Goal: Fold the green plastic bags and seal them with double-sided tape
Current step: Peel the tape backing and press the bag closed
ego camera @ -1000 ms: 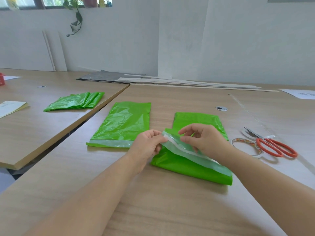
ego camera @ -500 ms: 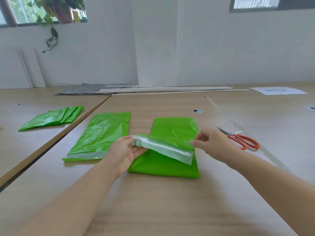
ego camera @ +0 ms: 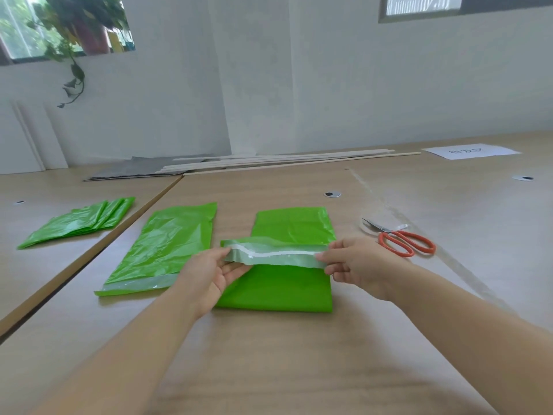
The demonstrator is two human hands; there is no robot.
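A green plastic bag [ego camera: 278, 290] lies folded on the wooden table in front of me. Its flap [ego camera: 275, 256], greyish with a white strip of double-sided tape along it, is lifted off the bag. My left hand [ego camera: 206, 274] pinches the flap's left end and my right hand [ego camera: 356, 262] pinches its right end, holding it stretched between them. A second green bag [ego camera: 167, 247] lies flat to the left, its clear taped edge toward me. A pile of folded green bags [ego camera: 80, 224] rests on the neighbouring table at far left.
Orange-handled scissors [ego camera: 401, 239] lie right of the bag, with a clear strip of tape running along the table beside them. Flat boards and slats [ego camera: 239, 163] lie against the back wall. A white paper [ego camera: 469, 151] sits far right. A gap separates the two tables [ego camera: 89, 259].
My hands have moved apart along the flap to its two ends and raised it level. My head has tilted up, showing more wall and windows.
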